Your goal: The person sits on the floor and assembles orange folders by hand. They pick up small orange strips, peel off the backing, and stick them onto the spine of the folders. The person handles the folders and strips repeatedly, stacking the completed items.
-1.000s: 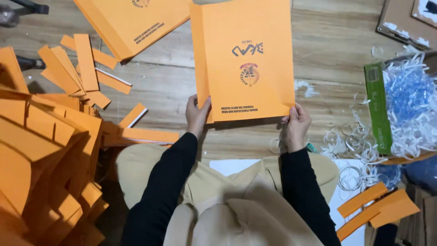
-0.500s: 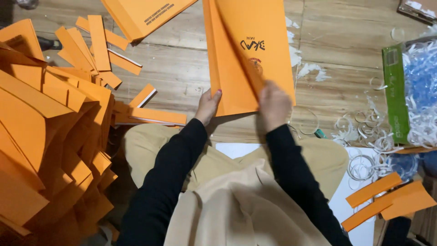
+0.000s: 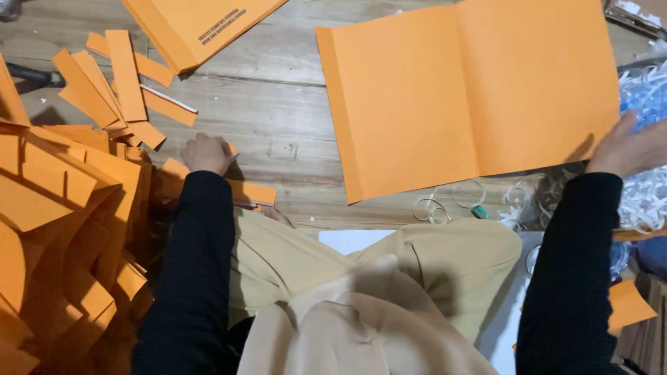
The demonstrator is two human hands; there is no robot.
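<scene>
Two hands are seen w/ one orange card folder [image 3: 467,97], laid open and flat on the wooden floor [image 3: 278,104]. Right hand [image 3: 623,148] is rested at the folder's lower right corner, fingers loosely curled, nothing pinched. Left hand [image 3: 206,153], left of the folder, is closed over an orange strip [image 3: 229,186]. Folder is judged light, thin, semi-stiff, easily creased; best taken by an edge near the centre fold.
</scene>
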